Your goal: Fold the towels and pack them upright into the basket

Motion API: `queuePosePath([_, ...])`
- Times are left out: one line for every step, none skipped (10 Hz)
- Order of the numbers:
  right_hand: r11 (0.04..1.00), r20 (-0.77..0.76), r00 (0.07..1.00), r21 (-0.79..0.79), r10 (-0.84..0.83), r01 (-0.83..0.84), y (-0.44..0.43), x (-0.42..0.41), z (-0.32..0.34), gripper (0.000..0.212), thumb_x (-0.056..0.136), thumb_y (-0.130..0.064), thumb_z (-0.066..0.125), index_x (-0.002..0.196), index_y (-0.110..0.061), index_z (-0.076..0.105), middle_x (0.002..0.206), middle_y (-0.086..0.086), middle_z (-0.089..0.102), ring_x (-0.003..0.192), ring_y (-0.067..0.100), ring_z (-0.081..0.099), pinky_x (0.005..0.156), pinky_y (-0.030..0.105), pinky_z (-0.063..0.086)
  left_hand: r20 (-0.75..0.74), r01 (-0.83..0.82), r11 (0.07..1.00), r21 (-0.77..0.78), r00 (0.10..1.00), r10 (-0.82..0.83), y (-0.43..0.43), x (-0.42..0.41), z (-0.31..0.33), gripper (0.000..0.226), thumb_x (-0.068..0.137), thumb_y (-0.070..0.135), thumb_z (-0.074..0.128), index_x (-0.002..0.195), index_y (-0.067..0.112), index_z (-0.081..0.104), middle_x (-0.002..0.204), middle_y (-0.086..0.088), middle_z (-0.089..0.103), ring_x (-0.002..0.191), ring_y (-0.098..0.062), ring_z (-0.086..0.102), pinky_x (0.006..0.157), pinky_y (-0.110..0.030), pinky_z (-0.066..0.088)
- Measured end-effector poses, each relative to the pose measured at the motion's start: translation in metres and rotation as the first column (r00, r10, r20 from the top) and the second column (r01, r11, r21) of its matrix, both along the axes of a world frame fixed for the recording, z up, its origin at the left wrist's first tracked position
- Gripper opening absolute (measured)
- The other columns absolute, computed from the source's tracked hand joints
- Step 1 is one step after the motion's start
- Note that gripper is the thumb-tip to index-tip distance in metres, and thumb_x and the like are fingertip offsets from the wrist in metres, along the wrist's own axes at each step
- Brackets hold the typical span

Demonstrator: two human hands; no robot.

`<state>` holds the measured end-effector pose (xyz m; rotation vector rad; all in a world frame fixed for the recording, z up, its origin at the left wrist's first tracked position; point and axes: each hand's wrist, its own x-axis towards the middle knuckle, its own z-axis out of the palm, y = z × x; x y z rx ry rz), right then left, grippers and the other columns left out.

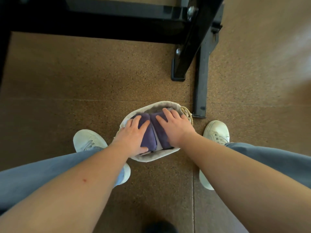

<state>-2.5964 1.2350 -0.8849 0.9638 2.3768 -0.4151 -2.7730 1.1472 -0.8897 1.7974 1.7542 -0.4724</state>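
Evidently the packing step is near its end: both hands press down on folded towels already standing in the basket. The left hand lies flat on the left purple towel and the right hand on the right one. The fingers of both are spread wide and straight, pushing rather than gripping anything.

The basket sits on the brown speckled floor, between the person's white shoes and near the foot of a black metal leg.

It is oval, with a pale cloth lining folded over its rim. Two deep purple towels stand on edge side by side, with a paler fold wedged between them. Grey cloth at the far end may be another towel, though the hands hide much of it.

Next, judging by this, the hands need to lift off gently, so the upright folds do not spring or lean.
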Motion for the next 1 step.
queuePosePath([0.998, -0.004, 0.999, 0.037, -0.041, 0.041, -0.0027, 0.0062, 0.0271, 0.088, 0.091, -0.036, 0.069, 0.162, -0.028, 0.017, 0.17, 0.013, 0.006, 0.154, 0.036, 0.015, 0.119, 0.053, 0.029, -0.007, -0.022, 1.0, 0.008, 1.0, 0.022, 0.0056, -0.0006, 0.028, 0.102, 0.086, 0.056, 0.07, 0.163, 0.027, 0.01, 0.164, -0.008, 0.002, 0.148, -0.033, 0.016, 0.114, -0.048, 0.04])
